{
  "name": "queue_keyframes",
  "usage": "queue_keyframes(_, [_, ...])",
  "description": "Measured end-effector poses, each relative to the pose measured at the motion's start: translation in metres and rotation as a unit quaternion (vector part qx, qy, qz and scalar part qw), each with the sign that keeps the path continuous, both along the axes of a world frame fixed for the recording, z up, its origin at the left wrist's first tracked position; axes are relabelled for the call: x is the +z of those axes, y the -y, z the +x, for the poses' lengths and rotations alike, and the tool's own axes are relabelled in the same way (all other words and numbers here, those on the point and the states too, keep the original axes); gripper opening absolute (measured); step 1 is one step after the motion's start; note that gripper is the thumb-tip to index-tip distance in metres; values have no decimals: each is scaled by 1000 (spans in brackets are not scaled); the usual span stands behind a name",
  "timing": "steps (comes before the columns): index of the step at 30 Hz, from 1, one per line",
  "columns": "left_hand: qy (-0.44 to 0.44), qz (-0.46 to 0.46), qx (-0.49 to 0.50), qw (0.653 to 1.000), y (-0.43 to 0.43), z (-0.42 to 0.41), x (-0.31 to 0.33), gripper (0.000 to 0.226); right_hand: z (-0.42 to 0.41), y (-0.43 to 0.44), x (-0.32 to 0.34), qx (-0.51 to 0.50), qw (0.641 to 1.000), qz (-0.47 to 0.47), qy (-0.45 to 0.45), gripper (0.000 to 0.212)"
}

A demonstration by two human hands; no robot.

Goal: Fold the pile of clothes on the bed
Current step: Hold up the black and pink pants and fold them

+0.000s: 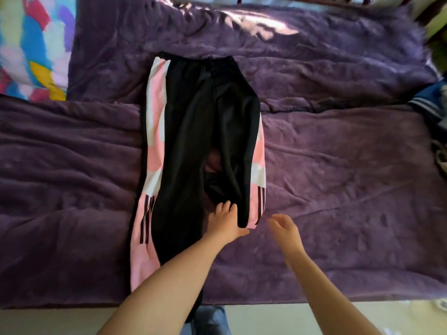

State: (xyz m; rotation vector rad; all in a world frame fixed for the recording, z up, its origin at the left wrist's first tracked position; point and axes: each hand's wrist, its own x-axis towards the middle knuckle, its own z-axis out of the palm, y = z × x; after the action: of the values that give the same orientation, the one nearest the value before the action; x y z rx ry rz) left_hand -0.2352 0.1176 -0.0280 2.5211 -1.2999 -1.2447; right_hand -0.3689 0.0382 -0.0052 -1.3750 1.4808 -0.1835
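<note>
**Left hand (226, 221) flat on the short leg, right hand (286, 228) hovering beside it**

Left hand is down flat, fingers spread on black cloth right at the hem of the rucked-up leg. It's pressing, with nothing gripped as far as I can see, though the thumb runs toward the hem and the blur may hide a pinch. The right hand hangs just beside that same hem, above the purple plush blanket (338, 165), fingers loosely curved and holding nothing.

Now the garment: black track trousers with pink-and-white side panels (193, 117), laid lengthwise across the bed. The waistband sits toward the far edge and the legs run back to the near edge. The leg on the person's left lies long and spills over the near edge. The other is bunched, its hem stopping well short, between the two hands.

Here's the relation to watch: the long axis points straight away from the person, with the left hand touching the short hem and the right hand just off it. My read is that this leg wants drawing out toward the near edge before any fold. A navy striped garment (433, 102) lies at the bed's right edge, and a multicoloured patterned cover (31, 44) fills the far left corner.
</note>
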Motion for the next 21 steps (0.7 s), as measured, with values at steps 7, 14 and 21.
queue_keyframes(7, [101,-65,-101,988,3,-16,-11,28,7,12,-12,84,993,72,-48,10])
queue_keyframes(14, [5,-96,43,994,-23,-41,50,33,14,2,13,-82,954,221,184,15])
queue_keyframes(21, [-139,71,213,964,-51,-42,24,56,-66,-17,-22,-78,961,261,-53,20])
